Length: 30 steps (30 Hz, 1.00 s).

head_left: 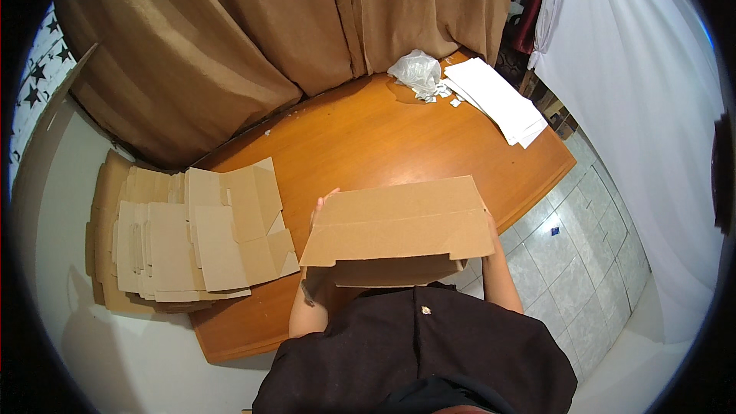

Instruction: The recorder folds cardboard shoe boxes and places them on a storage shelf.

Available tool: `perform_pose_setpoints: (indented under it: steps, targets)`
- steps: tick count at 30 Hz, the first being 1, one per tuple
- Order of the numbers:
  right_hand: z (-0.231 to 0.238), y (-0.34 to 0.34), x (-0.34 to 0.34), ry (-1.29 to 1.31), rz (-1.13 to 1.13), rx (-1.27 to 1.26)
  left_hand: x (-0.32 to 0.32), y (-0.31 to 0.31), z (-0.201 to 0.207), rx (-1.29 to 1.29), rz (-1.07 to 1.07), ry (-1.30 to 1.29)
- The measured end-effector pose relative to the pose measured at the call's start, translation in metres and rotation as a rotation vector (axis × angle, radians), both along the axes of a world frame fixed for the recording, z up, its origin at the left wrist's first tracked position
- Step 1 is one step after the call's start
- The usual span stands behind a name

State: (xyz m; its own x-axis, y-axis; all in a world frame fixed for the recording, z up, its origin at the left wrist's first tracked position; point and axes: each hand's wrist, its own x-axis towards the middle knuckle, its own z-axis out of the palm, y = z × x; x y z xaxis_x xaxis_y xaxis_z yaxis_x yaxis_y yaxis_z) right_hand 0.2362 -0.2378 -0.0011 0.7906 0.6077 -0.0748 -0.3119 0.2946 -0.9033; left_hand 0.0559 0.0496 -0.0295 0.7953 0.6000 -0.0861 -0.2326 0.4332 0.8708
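Observation:
A brown cardboard box (399,211) is held up in front of my body, above the near edge of the table. Its near side gapes, with a cut-out flap edge toward me and a dark hollow beneath. My left hand (325,199) grips the box's left side, and a few fingers show past its edge. At the right side, my right hand (489,221) holds the box too, mostly hidden behind the cardboard. To the left lies a pile of flattened cardboard boxes (172,241), stacked unevenly and partly unfolded.
The wooden table (345,138) has an angled right edge above a tiled floor (552,261). At its far right lie white paper sheets (498,100), beside a clear plastic bag (418,73) and small white scraps. Brown curtains (230,31) hang behind; a white cloth (629,107) hangs at right.

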Motion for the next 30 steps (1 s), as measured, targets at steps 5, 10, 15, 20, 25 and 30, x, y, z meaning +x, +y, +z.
perform_pose_setpoints:
  steps: [5, 10, 15, 20, 25, 30]
  targets:
    - [-0.016, 0.005, 0.005, 0.034, 0.005, -0.039, -0.02, 0.022, -0.036, -0.053, -0.202, -0.14]
    - [-0.062, 0.001, 0.018, -0.253, 0.066, -0.469, -0.03, -0.01, -0.029, 0.229, 0.066, -0.192]
    - [-0.089, 0.014, 0.013, -0.09, 0.057, -0.507, -0.028, 0.047, -0.118, 0.326, 0.032, -0.064]
    - [-0.07, 0.01, 0.015, 0.268, -0.105, -0.419, -0.067, 0.058, -0.19, 0.1, -0.067, -0.05]
    - [-0.058, 0.004, 0.021, 0.383, -0.135, -0.126, -0.044, 0.066, -0.172, -1.411, -0.271, -0.44]
    - [-0.042, -0.016, 0.022, 0.206, -0.038, -0.223, -0.007, 0.019, -0.075, -0.257, -0.153, 0.198]
